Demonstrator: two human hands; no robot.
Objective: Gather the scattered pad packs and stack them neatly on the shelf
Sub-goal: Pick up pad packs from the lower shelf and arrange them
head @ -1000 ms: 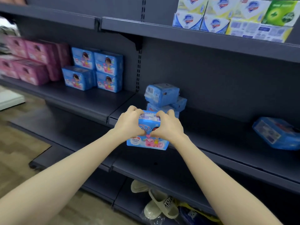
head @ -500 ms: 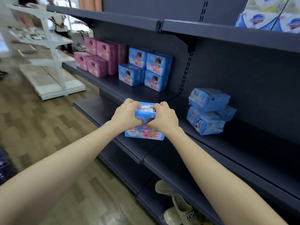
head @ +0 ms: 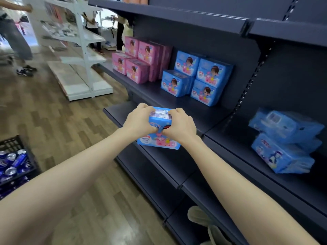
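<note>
Right, both my hands grip one blue pad pack: left hand curled over its top left corner, right hand over the top right. I hold it in the air at the front edge of the shelf. To do this well I'd carry it level to the neat blue stack and set it flush with the fronts facing out, without crushing the soft wrapper. Pink packs stand beyond that stack. On my right, loose blue packs lie heaped, not yet gathered. A crate of cans sits on the floor to my left; nothing seems to block the way.
</note>
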